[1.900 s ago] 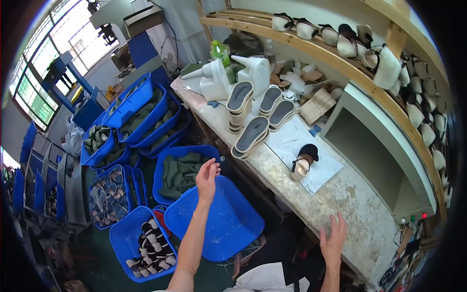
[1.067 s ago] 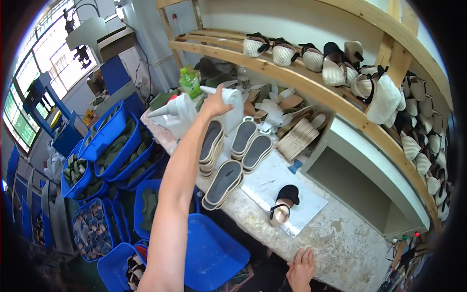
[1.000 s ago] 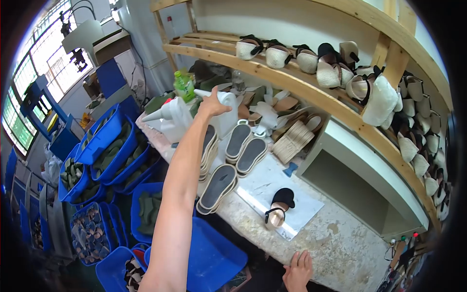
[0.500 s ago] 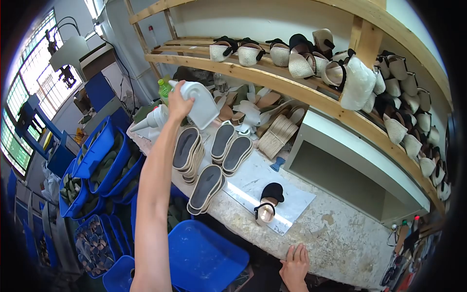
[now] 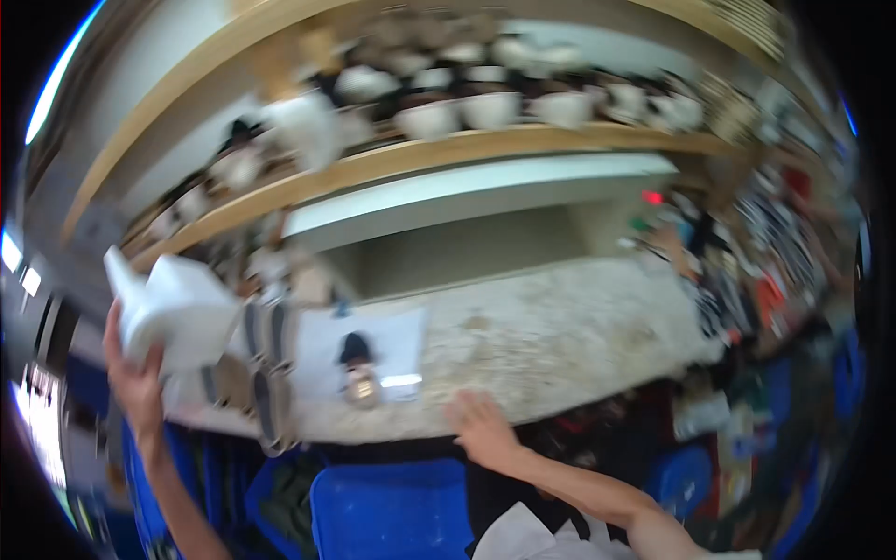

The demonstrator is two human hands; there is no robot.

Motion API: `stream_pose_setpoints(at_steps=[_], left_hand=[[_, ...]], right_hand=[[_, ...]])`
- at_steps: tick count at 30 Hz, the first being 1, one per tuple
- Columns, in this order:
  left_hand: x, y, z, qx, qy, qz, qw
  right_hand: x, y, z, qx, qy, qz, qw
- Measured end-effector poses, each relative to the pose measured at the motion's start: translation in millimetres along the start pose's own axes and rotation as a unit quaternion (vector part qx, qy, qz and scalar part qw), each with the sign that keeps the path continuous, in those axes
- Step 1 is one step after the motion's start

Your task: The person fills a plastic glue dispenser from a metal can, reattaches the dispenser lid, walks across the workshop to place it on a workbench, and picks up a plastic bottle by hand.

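My left hand (image 5: 138, 387) is raised at the left, its fingers and thumb closed round a white plastic bottle (image 5: 191, 313) with a pointed spout. The bottle is blurred and tilted. My right hand (image 5: 483, 429) lies on the near edge of the worn worktable (image 5: 551, 327), fingers stretched out and holding nothing. To its left, a small shoe (image 5: 361, 381) with a black part and a pale part sits on a white sheet (image 5: 313, 341). Stacks of grey-topped shoe soles (image 5: 271, 401) stand beside the sheet, partly behind the bottle.
Behind the worktable is an open white cubby (image 5: 467, 247). Above it, a wooden shelf (image 5: 523, 138) carries many pale shoes. A blue bin (image 5: 392, 509) stands below the table's front edge. Tools and cluttered items (image 5: 709, 271) are at the right.
The view has swung to the right and blurred. My left hand now holds up the spouted bottle, nearer to me; earlier it was at the white containers. My right hand still rests at the table edge.
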State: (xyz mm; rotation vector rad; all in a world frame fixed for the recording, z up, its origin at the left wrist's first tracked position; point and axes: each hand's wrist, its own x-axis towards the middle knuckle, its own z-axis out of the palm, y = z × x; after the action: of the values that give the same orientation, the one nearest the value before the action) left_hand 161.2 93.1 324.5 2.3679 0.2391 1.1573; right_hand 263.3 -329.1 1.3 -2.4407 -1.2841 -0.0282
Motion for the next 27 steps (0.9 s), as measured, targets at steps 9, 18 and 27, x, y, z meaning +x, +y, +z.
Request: stream_pose_setpoints(at_steps=[9,18,27], left_hand=[[-131.9,191.8,170.8,-0.075,-0.355,0.168,0.916],[-239.7,342.2,342.9,-0.245,-0.619,0.194,0.72],[-249.2,476.4,398.7,-0.136,-0.777,0.145,0.597]], right_hand=[[-157.4,11.3,-141.1,0.723,0.037,0.204,0.659],[-301.8,108.5,-146.1,0.819,0.236,0.232,0.469],[-381.2,151.8,-215.9,0.763,0.333,0.368,0.414]])
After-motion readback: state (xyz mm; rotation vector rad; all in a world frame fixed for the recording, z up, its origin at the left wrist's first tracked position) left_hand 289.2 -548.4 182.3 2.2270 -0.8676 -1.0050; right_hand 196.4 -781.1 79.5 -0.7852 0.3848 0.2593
